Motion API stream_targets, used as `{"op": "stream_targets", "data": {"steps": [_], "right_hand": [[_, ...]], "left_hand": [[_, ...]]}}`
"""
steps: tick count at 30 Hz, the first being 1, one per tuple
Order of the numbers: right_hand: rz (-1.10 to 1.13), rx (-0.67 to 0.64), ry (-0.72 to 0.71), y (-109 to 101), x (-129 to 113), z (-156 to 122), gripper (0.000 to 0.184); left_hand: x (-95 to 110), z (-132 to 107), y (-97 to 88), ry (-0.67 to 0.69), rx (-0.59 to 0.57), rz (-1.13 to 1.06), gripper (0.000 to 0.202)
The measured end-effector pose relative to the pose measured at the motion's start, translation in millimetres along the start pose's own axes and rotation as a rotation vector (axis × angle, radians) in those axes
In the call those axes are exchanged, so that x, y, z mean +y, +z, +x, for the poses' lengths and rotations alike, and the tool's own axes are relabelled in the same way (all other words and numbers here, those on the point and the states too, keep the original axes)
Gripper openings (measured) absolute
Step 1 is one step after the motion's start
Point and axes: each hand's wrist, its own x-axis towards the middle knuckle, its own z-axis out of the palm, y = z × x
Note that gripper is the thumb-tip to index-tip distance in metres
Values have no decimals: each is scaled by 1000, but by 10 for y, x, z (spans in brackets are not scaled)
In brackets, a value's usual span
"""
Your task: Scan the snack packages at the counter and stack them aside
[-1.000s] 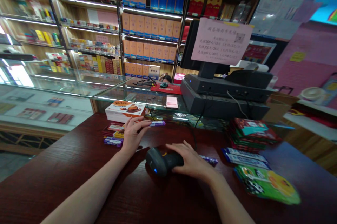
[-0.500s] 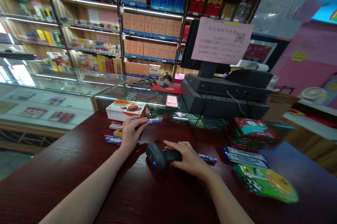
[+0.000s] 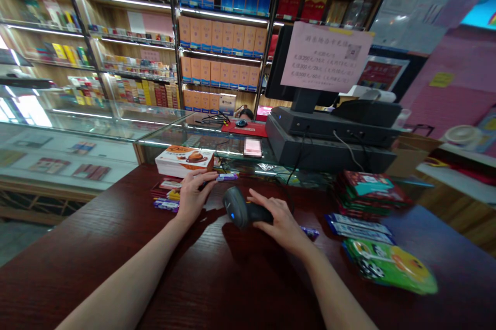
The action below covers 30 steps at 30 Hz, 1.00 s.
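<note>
Right hand (image 3: 279,219): fingers wrapped around the handle of a dark barcode scanner (image 3: 236,207), held above the wooden desk (image 3: 217,288). The scanner head faces left, and a blue indicator is lit on it. Left hand (image 3: 194,193): palm down, fingers bent, fingertips at the near end of a purple wrapped bar (image 3: 227,177). The hand hides that end, so whether it is pinched or only touched cannot be told.

Surrounding items, left side: a white and orange box (image 3: 184,161) sits directly behind the left hand, which covers its lower right corner. Small purple packets (image 3: 166,204) lie in front of the box, partly covered by the same hand.

Right side: another purple bar (image 3: 311,232) shows beyond the right wrist, which obstructs the rest of it. Farther right are blue and white packets (image 3: 362,229), a green bag (image 3: 391,266) in front of them, and a stack of red and green packages (image 3: 370,190) behind.

Rear: a cash register unit (image 3: 331,136) stands behind the desk, its screen partly covered by a pink notice (image 3: 325,56). To its left, a computer mouse (image 3: 241,123) rests on a red mat (image 3: 248,129).
</note>
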Motion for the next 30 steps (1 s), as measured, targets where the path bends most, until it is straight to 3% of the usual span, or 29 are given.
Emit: {"op": "stream_targets", "data": {"steps": [9,17,25,30], "right_hand": [[2,-13,-8,-3,-19,-6,75],[6,-36,-9,-9,-17,-10,74],[14,-254,-3,20,-25,-30,70],[35,-274,10,32,-35,-29,76]], "left_hand": [[-18,-16,5,-35,-2,11,17],[-18,-3,1,22,3,-15,17],[-53,-26,25,-13,14,14,16],[-63,-39,41,-35,29,3,16]]}}
